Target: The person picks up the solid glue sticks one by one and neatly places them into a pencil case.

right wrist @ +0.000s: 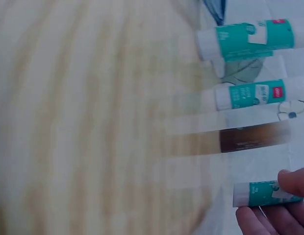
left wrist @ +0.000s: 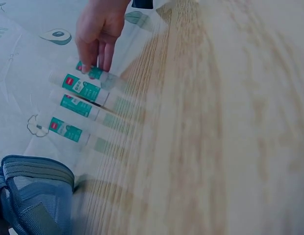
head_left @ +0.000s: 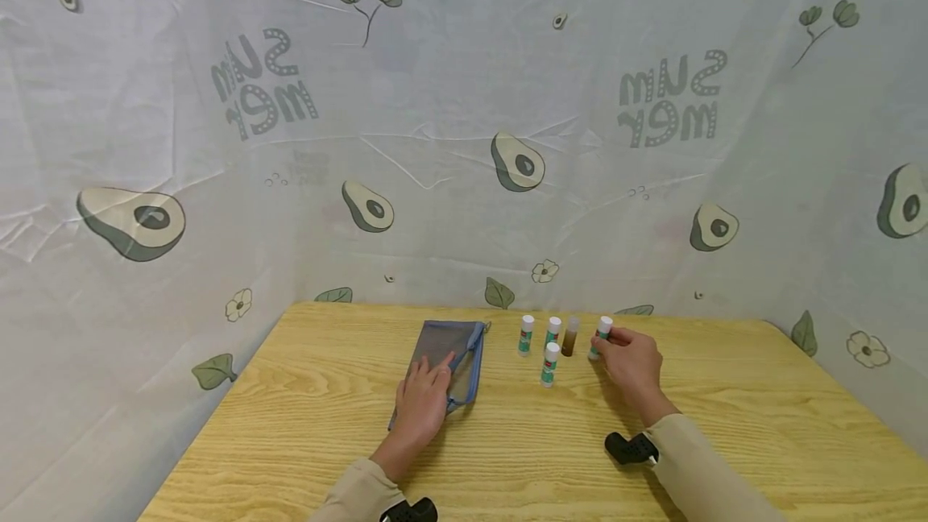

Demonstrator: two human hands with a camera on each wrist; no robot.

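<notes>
My right hand pinches a white-capped glue stick with a green label, upright at the right end of a small group. Thumb on one side and fingers on the other hold it in the right wrist view, where the glue stick shows its white base. My left hand rests with extended fingers on a blue-edged grey mesh zipper pouch, whose zipper side gapes. Three more green glue sticks stand between the hands: one at the left, one behind, one in front.
A brown tube with a translucent top stands among the glue sticks, left of the one in my right hand. The wooden table ends at a pale curtain printed with avocados, behind and at both sides.
</notes>
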